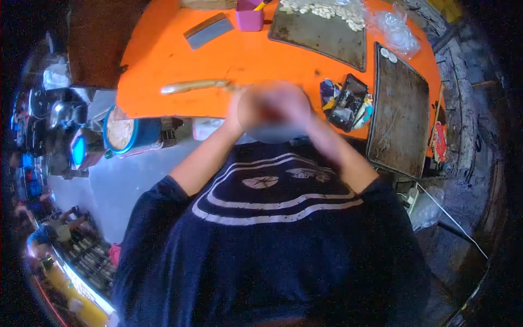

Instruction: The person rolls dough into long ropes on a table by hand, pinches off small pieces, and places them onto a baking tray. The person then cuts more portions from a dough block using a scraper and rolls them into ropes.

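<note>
Both my hands meet in front of my chest, at the near edge of the orange table (pixel 180 60). A round blurred patch covers most of them, so the fingers are hidden. My left hand (pixel 237 111) shows only at its wrist side, and my right hand (pixel 298 111) is smeared within the patch. A dark reddish spot lies between them; I cannot make out what it is. Just left of my left hand lies a long tan stick-like thing (pixel 193 86) with a pale, shiny end. Right of my right hand rests a dark phone (pixel 349 102) on colourful scraps.
Farther back are a flat scraper (pixel 210 32), a pink cup (pixel 249 17) and a dark tray (pixel 321 41) bearing many white pieces. Crumpled clear plastic (pixel 396 31) lies at the right. Another dark tray (pixel 397 111) holds two white discs (pixel 388 55). A blue tub (pixel 133 136) stands lower left.
</note>
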Motion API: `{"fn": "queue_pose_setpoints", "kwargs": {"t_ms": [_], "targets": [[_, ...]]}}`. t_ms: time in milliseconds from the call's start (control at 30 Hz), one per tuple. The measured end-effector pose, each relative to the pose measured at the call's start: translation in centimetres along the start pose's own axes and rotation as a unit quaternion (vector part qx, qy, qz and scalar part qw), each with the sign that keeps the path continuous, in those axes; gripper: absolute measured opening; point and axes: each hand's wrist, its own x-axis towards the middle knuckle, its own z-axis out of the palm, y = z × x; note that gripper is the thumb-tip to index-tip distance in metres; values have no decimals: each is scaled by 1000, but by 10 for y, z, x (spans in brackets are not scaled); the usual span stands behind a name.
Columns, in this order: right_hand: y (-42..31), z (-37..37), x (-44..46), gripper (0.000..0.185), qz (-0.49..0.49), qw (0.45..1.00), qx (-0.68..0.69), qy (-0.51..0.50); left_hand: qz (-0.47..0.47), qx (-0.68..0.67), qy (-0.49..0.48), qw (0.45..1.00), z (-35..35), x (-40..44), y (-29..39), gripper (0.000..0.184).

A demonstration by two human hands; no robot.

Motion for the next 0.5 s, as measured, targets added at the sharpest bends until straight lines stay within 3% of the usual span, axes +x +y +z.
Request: {"fn": "queue_pose_setpoints", "kwargs": {"t_ms": [67,200,233,367,500], "targets": [[2,-5,-5,28,6,1000,9,8,18,20,-2,1000,7,-3,2,18],[-18,2,-21,28,-41,982,-168,68,-132,-77,-36,988,3,-6,21,13],[-16,3,-20,28,-39,983,-167,68,-134,-76,-36,987,2,-5,19,13],[2,11,-21,26,-301,911,-246,137,-137,-174,-72,972,2,7,1,15],[4,6,-19,25,-244,926,-265,116,-174,-161,-71,969,1,6,10,18]]}}
